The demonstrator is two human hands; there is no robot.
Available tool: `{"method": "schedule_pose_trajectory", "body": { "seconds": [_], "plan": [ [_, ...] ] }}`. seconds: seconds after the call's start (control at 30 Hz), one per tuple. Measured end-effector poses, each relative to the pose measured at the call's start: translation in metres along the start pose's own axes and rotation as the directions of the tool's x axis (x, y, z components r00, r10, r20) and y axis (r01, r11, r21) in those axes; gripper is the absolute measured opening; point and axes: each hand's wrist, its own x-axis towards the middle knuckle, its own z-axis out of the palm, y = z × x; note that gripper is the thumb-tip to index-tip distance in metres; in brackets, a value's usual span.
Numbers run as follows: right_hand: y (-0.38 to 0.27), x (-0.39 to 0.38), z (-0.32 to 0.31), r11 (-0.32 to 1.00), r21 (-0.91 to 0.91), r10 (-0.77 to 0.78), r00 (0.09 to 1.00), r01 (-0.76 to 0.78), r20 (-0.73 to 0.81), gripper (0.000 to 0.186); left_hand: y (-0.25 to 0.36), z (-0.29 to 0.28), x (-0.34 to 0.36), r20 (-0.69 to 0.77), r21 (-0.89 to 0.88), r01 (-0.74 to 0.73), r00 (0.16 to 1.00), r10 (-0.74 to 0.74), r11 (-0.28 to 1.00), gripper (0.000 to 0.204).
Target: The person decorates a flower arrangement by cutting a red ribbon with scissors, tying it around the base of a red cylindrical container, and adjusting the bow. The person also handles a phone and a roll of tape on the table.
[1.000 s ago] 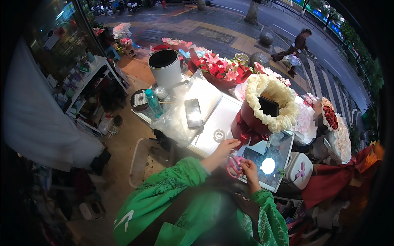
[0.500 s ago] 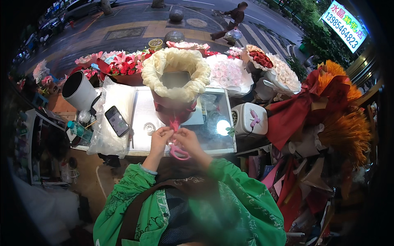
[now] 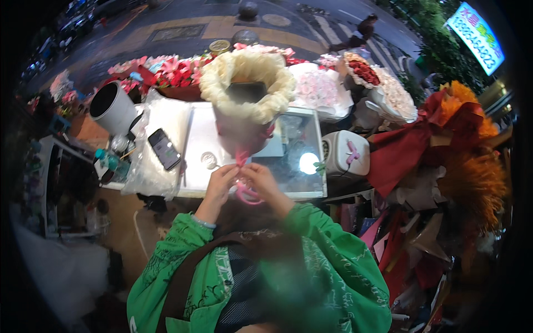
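A dark red bucket (image 3: 240,136) stands on the glass-topped counter, its mouth ringed by ruffled cream wrapping (image 3: 279,104). Just in front of it, my left hand (image 3: 221,183) and my right hand (image 3: 261,181) meet, fingertips pinched together around a red ribbon (image 3: 241,159). The ribbon's upper end sticks up above my fingers, against the bucket's front. Pink scissors (image 3: 250,195) lie at the counter's near edge, right under my hands, with the handles showing and the blades hidden.
Left of the bucket lie a phone (image 3: 164,149) on clear plastic sheets (image 3: 143,176) and a tilted grey-white bucket (image 3: 114,108). To the right is a white box (image 3: 345,154) with a pink glue gun (image 3: 352,152). Bouquets (image 3: 316,89) line the back; orange dried stems (image 3: 472,188) stand far right.
The whole view has shifted a little, with the counter now slightly higher and to the right. My hands keep their pinch on the ribbon. A passer-by on the street has moved right.
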Motion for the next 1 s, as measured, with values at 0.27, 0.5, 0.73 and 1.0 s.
{"method": "schedule_pose_trajectory", "body": {
  "seconds": [0.27,0.5,0.73,1.0],
  "plan": [
    [-0.003,0.005,0.003,0.997,-0.07,0.012,1.0,-0.013,-0.023,0.013,-0.003,0.002,0.002,0.045,-0.312,0.125,0.992,-0.117,0.942,0.022],
    [-0.013,0.005,0.013,0.962,-0.271,-0.024,0.998,0.008,-0.055,0.016,-0.01,-0.014,0.005,0.15,-0.394,0.228,0.972,-0.182,0.891,0.017],
    [-0.003,-0.003,0.001,0.817,-0.564,-0.16,0.987,0.12,-0.022,0.015,-0.004,-0.017,0.006,0.113,-0.267,0.191,0.98,-0.166,0.945,0.012],
    [0.045,-0.014,-0.038,-0.126,-0.903,-0.27,0.862,0.411,0.43,0.058,0.0,-0.036,0.002,-0.104,-0.116,0.144,0.982,-0.156,0.983,0.015]
  ]
}}
